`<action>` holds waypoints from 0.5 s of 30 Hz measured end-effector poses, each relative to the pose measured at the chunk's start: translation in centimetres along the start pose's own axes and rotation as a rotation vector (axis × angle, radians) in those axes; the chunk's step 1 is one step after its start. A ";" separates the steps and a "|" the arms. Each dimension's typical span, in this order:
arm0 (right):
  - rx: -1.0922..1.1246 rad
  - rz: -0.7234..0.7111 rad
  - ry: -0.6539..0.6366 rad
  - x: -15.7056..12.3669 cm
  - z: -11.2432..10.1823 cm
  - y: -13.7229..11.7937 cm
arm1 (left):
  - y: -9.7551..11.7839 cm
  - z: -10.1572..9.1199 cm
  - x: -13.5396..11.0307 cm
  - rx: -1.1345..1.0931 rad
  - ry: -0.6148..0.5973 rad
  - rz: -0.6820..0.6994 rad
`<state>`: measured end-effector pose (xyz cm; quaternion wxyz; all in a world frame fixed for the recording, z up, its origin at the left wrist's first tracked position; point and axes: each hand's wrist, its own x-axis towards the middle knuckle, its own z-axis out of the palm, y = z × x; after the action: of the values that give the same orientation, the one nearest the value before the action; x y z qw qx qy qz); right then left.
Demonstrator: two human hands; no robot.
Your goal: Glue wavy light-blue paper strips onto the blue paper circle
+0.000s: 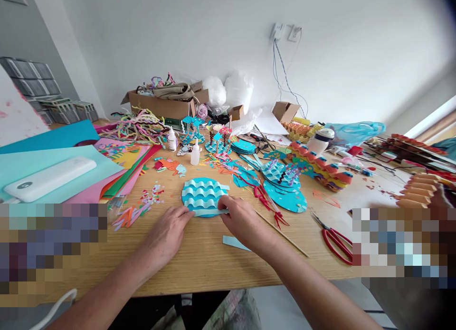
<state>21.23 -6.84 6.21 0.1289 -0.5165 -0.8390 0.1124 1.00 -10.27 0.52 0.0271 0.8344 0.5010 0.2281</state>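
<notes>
A blue oval card (204, 189) lies on the table between my hands, with several wavy light blue paper strips across it. Along its near edge runs another light blue paper strip (210, 212), fairly flat. My left hand (170, 230) holds this strip's left end against the card with thumb and forefinger. On the right, my right hand (237, 218) pinches the other end, its fingers curled and partly hiding it. Just below the right hand, a loose light blue strip (235, 243) lies on the table, its right end covered by my forearm.
Red-handled scissors (337, 242) and a thin wooden stick (285, 235) lie to the right. Glue bottles (194, 154) stand behind the card. Finished-looking blue ovals (285, 192), paper scraps (151, 197) and coloured sheets (131, 170) surround the work. A cardboard box (160, 104) is farther back.
</notes>
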 end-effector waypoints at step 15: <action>-0.105 -0.212 0.281 -0.6 0.8 0.4 | 1.8 -2.1 2.4 -0.224 0.112 -0.046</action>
<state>21.56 -7.22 5.23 0.2289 -0.4418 -0.8672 -0.0192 2.56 -9.55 3.75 0.0973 0.8005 0.4920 0.3281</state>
